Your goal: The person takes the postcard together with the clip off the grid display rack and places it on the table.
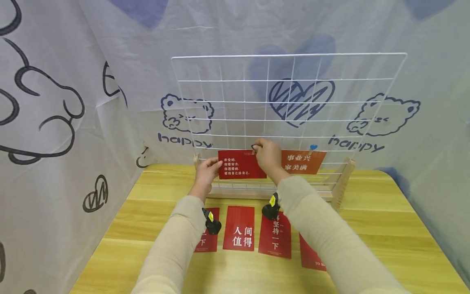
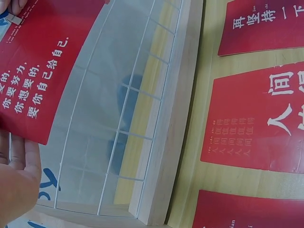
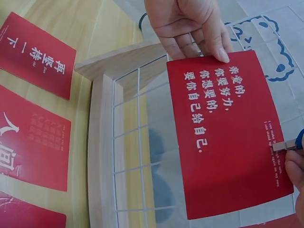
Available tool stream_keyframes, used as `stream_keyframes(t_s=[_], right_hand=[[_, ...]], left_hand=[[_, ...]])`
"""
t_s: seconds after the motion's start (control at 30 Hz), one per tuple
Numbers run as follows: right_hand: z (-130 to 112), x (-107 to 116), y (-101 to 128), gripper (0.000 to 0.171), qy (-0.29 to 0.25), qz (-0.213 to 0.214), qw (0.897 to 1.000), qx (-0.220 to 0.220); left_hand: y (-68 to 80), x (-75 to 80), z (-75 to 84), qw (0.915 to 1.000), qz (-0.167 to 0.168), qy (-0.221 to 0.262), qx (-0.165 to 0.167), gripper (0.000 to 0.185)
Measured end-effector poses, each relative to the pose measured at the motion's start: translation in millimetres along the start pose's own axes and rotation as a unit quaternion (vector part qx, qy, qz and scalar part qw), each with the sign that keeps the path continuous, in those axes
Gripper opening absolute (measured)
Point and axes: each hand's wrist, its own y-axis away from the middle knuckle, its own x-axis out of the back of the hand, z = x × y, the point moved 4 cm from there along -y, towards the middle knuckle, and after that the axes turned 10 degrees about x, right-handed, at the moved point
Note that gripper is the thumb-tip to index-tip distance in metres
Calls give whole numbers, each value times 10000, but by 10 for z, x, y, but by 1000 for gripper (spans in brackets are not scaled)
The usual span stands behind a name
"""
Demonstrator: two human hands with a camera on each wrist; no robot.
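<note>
A white wire grid (image 1: 286, 102) stands upright in a wooden base (image 1: 238, 192) on the table. Against its lower wires is a red card with white writing (image 1: 240, 164), (image 2: 38, 61), (image 3: 228, 133). My left hand (image 1: 216, 164), (image 3: 190, 28) pinches the card's left edge. At the card's top right corner my right hand (image 1: 258, 149) pinches a small clip (image 1: 253, 146), (image 3: 290, 144), whose tip sits on the card's edge. In the left wrist view only the left palm (image 2: 16, 175) shows below the card.
To the right, an orange-red card (image 1: 304, 161) hangs on the grid under a blue clip (image 1: 313, 147). Several red cards (image 1: 238, 233), (image 1: 275, 237) lie flat on the wooden table (image 1: 385, 228) in front of the base. Printed cloth walls the table at back and left.
</note>
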Motion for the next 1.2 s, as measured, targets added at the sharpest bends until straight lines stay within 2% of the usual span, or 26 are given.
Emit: stream_keyframes(t_s=[0.23,0.47,0.77,1.03,1.2], right_hand=[[3,50,51,11,133,515,9982,273],[-26,117,39,13,130,500,9986,127],[27,254,119,14,-458,636,9961,-396],[124,284,294,15,-1010,383,9912,-763],[195,264,402,16,-1547,278,9820,-1044]], left_hand=[[39,-36,-37,9999,-73,88,69,25],[82,-17,-53,9999,-96,7,125,25],[162,49,-118,9993,-102,319,179,23],[280,85,-222,9979,-216,530,314,20],[359,107,-294,9966,-166,663,462,15]])
